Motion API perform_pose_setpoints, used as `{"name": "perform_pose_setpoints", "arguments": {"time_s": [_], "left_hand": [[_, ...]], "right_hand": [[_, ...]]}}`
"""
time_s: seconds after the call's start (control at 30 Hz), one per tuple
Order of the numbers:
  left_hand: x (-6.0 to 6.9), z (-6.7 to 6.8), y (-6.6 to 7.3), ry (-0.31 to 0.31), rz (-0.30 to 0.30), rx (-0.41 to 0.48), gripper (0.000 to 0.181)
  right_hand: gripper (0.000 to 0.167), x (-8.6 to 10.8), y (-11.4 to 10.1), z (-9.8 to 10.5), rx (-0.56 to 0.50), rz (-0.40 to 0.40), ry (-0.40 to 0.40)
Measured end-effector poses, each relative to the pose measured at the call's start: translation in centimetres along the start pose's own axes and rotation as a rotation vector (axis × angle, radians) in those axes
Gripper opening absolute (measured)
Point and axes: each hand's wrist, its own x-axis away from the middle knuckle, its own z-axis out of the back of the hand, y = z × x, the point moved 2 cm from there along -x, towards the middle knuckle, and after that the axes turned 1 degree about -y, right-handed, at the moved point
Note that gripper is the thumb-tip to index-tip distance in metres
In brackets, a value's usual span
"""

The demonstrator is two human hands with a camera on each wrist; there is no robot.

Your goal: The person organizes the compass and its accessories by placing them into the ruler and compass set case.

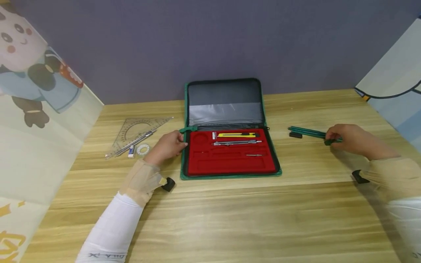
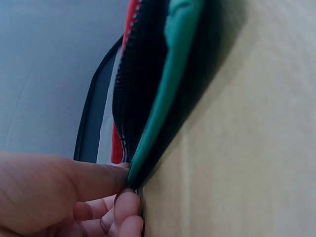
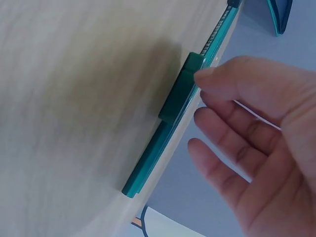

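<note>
A green zip case (image 1: 231, 178) lies open on the table, with a red molded tray (image 1: 217, 166) inside. My left hand (image 1: 168, 147) pinches the case's left edge between thumb and fingers, by the zip, as the left wrist view (image 2: 129, 170) shows. The tray holds a yellow utility knife (image 1: 238, 135), a silver compass (image 1: 236, 143), a small sharpener (image 1: 214, 135) and a thin metal piece (image 1: 254, 155). My right hand (image 1: 352, 141) pinches a small dark green block (image 3: 178, 94) at one end, beside green pencils (image 1: 307, 131) on the table.
To the left lie a clear set square (image 1: 131, 126), a metal drawing tool (image 1: 135, 143), an eraser (image 1: 131, 151) and a white ring-shaped roll (image 1: 143, 149). A small black block (image 1: 295, 135) sits by the pencils. A grey panel (image 1: 223, 44) rises behind the table.
</note>
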Motion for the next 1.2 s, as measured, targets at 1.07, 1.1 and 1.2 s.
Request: {"name": "perform_pose_setpoints", "arguments": {"time_s": [1.07,1.1,1.2], "left_hand": [[0.1,0.0,0.0,0.017,0.017,0.006,0.017],[0.0,0.0,0.1,0.018,0.015,0.004,0.018],[0.0,0.0,0.1,0.02,0.017,-0.001,0.018]], "right_hand": [[0.022,-3.0,-9.5,0.9,-0.09,0.242,0.054],[0.022,-3.2,-9.9,0.9,-0.094,0.257,0.053],[0.022,-3.8,-11.0,1.0,-0.097,0.288,0.048]]}}
